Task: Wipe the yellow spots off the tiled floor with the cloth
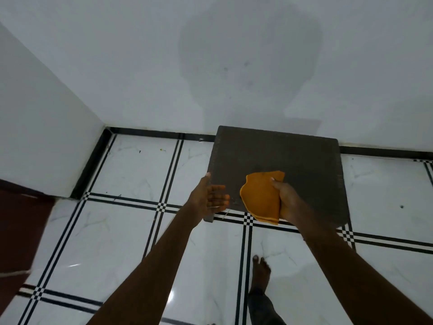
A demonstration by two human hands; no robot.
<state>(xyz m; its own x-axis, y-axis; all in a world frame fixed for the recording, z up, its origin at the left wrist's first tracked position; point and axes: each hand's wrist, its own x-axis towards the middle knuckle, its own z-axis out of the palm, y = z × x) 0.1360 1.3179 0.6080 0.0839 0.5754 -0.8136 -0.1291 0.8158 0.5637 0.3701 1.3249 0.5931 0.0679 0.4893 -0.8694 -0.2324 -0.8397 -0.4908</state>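
Note:
My right hand [287, 200] grips a folded orange cloth [261, 195] in the air above a dark square table top. My left hand [212, 199] is stretched out beside the cloth, palm turned toward it, fingers straight, holding nothing. The floor is white marble-look tile [131, 242] with black-and-white checked border lines. A small yellow spot [161, 149] lies on the far tile near the black skirting, left of the table.
A dark grey square table [293, 158] stands against the white wall. My bare foot [260, 273] is on the tile below it. A wall corner [42, 137] juts out at left, with a dark red surface [18, 235] below it.

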